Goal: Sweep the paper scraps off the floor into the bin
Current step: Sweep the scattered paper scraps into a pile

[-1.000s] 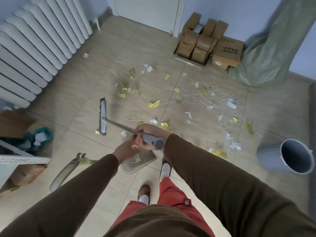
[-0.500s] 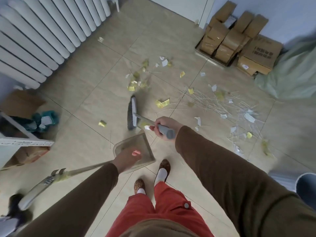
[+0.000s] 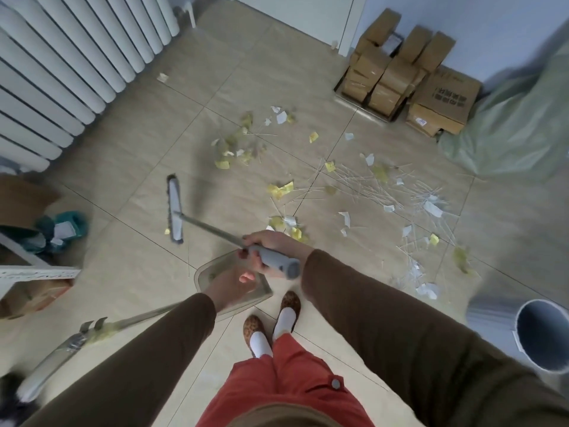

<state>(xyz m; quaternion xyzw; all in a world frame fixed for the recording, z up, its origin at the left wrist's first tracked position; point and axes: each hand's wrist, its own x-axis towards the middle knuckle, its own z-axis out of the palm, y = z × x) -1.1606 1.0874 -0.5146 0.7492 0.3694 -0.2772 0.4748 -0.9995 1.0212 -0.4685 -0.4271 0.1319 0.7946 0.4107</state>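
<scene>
Right hand [image 3: 271, 251] grips broom [image 3: 175, 209] handle; shaft runs up-left, head's long axis pointing away. Left hand [image 3: 229, 288] holds dustpan [image 3: 215, 272]. Scraps [image 3: 280, 190] beyond; bin [image 3: 542, 334] right.

Round grey plastic bin [image 3: 542, 334] cut off at right edge, clear plastic dustpan [image 3: 212, 274] partly hidden under left hand [image 3: 229, 288], its long handle blurred.

the floor [image 3: 129, 155] is smooth beige tile with a faint sheen. torn paper scraps [image 3: 280, 190] lie matt on it. the broom [image 3: 175, 208] has a thin metal shaft and grey plastic grip. the dustpan [image 3: 205, 274] is translucent plastic, the bin [image 3: 492, 312] smooth grey plastic, the boxes [image 3: 443, 100] matt brown cardboard.
</scene>
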